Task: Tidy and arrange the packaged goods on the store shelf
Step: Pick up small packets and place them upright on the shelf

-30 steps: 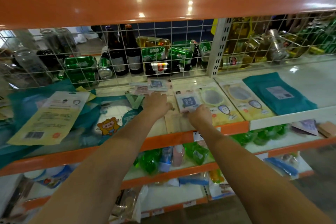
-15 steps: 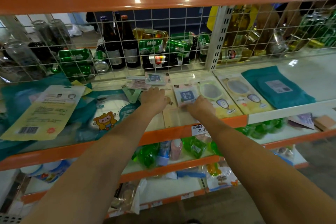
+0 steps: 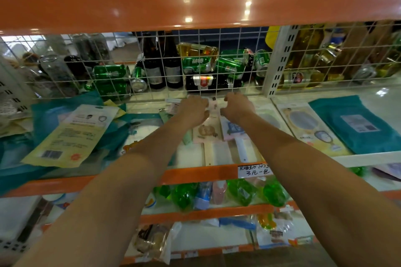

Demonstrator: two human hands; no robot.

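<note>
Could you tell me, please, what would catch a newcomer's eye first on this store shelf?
Most striking are the two bare hands, left and right, reaching to the back of the white shelf and fingering small flat packets beside the white wire grid. Behind the grid, green drink cans lie tumbled beside dark glass bottles. A wide orange beam spans the top.

Both bare forearms are stretched forward side by side, from the near edge of the view toward the far side. The left hand [image 3: 193,109] is held palm down, its fingers curled downward at the far end. The right hand [image 3: 237,106] is set just right of it, knuckles up, fingers bent. The two hands are kept slightly apart.
</note>
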